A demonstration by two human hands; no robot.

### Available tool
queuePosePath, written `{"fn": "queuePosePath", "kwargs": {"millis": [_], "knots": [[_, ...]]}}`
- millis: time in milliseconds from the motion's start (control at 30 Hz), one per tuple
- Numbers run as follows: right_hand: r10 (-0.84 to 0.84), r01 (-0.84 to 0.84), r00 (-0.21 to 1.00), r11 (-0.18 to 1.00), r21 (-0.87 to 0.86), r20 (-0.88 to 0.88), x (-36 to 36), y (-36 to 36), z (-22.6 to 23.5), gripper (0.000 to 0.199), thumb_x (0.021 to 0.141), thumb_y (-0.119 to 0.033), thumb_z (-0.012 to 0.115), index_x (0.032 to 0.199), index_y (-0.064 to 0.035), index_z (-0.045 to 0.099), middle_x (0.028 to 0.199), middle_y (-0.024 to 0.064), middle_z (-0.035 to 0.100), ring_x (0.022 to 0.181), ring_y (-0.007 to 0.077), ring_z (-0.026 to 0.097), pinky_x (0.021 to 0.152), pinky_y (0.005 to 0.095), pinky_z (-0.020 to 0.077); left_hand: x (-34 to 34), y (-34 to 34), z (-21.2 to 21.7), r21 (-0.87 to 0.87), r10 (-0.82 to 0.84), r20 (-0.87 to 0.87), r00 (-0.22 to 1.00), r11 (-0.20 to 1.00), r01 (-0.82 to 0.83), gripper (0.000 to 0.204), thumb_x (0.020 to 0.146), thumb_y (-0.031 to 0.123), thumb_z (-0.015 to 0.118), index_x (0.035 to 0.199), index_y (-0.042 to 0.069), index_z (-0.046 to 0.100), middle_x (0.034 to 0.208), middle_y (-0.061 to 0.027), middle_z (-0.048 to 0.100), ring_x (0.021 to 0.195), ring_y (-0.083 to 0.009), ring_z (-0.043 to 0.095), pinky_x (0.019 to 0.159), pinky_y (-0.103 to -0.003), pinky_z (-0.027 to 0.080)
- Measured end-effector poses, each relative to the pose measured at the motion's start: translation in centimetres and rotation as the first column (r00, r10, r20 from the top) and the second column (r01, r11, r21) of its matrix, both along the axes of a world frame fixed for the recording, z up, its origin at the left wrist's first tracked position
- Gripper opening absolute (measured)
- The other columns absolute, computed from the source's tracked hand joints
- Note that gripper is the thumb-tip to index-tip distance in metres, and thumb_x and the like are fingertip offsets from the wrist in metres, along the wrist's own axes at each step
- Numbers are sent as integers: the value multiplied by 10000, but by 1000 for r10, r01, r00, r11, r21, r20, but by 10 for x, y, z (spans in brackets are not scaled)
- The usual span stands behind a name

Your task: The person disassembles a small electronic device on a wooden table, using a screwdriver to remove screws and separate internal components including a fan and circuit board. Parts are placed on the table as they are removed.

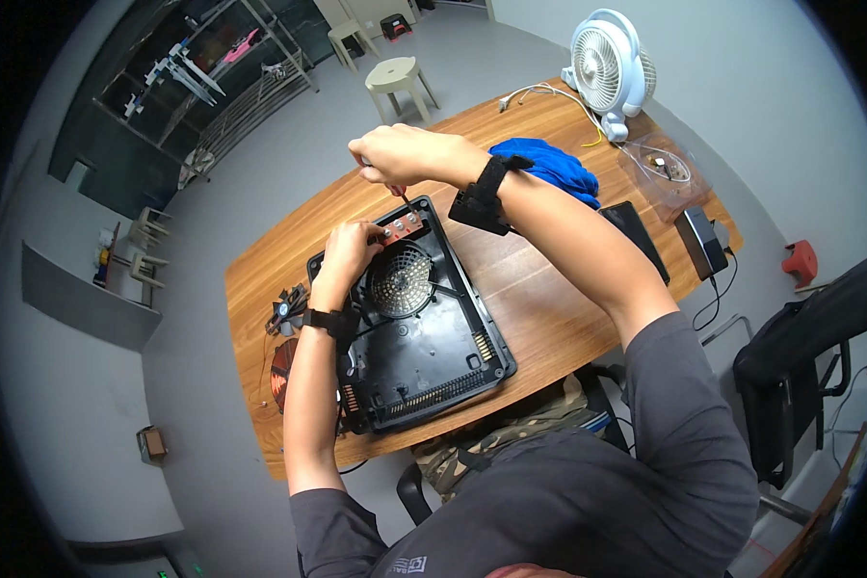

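Observation:
A black plastic appliance shell (424,337) with a round fan grille lies open on the wooden table (530,308). At its far edge sits a small reddish circuit board (402,228). My left hand (350,249) rests on the shell's far left corner, fingers touching the board. My right hand (393,154) is above it, closed around a screwdriver (401,197) whose tip points down at the board. A black strap wraps each wrist.
A small black fan (287,310) and a copper coil disc (282,373) lie left of the shell. Blue cloth (549,166), a dark flat device (634,236), a grey box (700,241), a plastic bag (661,166) and a white desk fan (607,67) occupy the far right. Stools stand beyond the table.

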State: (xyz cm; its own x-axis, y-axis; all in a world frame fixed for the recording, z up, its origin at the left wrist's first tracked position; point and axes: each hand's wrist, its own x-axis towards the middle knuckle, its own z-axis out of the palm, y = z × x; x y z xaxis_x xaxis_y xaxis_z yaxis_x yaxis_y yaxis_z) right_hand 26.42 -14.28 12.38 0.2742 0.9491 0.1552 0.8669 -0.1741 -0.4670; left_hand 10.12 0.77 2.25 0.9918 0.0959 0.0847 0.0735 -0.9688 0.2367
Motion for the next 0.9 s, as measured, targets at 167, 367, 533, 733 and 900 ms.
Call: {"fn": "queuePosePath", "kwargs": {"millis": [167,367,533,733,900], "knots": [[-45,40,970,999,27,238,-9,1,3,378,959,-402,644,900,-39,734,664,64,727,754,263,740,731,411,566,2,3,-4,-8,-3,16,1000,1000,3,301,751,67,806,1050,88,788,982,-146,741,905,-343,711,832,-421,560],[-208,185,762,977,101,614,-5,3,10,433,982,-384,593,731,-73,761,590,43,701,704,226,735,676,369,565,3,0,0,-6,35,-12,999,999,-35,292,753,75,806,1043,100,791,989,-135,751,922,-330,718,839,-410,567],[-138,151,882,988,7,450,-1,4,4,235,937,-225,607,848,-69,759,668,66,735,724,243,740,705,395,575,3,2,-1,-16,28,-21,999,999,-28,281,757,73,809,1036,103,792,1000,-131,756,922,-326,723,842,-404,571],[82,-63,983,991,-114,163,0,2,11,379,826,-221,704,1135,-28,598,1011,141,718,968,325,699,802,440,556,4,7,-5,-70,67,-42,997,995,-70,280,751,66,812,1030,90,791,991,-136,761,930,-331,726,849,-406,570],[-96,107,923,994,-9,372,-17,3,8,339,932,-364,660,1036,-45,705,914,148,750,858,310,734,754,426,565,5,2,1,-42,40,-25,999,998,-41,274,743,67,810,1017,85,792,983,-150,755,923,-341,723,839,-408,570]]}}
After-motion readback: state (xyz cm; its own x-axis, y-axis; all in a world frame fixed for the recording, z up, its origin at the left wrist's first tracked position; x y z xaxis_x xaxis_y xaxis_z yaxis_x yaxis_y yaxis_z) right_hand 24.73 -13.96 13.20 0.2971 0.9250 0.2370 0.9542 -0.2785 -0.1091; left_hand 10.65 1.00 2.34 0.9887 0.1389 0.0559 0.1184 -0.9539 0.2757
